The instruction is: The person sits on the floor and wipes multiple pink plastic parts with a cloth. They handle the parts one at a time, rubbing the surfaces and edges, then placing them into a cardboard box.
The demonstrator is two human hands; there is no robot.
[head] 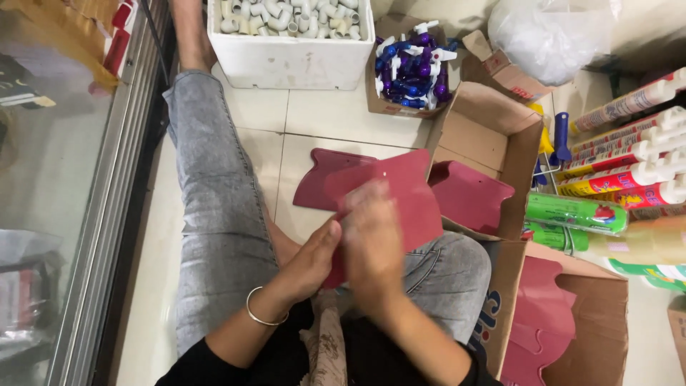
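Fingers of the right hand (371, 239) lie spread and blurred with motion over the near face of a dark red flat sheet (400, 196), pressing it rather than pinching; whether the thumb is curled behind cannot be told. The left hand (311, 261) is closed on the sheet's lower left edge, thumb on top, a metal bangle (261, 314) at the wrist. The sheet is held up over the person's lap, above the tiled floor (321, 114), tilted toward the camera.

Just behind it, a second red sheet (318, 182) of the same shaped cut lies on the floor, and a third (468, 193) leans inside an open cardboard box (493, 132). More of them stand stacked in a nearer carton (593, 322) on the right (the likely source or destination, which cannot be settled).

Judgement: the step in hand looks like handling one sheet singly, wiping or separating it. The next move calls for a firm edge grip with both hands, so the thin piece does not bend.

Beyond: a white tub of pale pipe fittings (289, 28) and a box of blue spray nozzles (411, 68).
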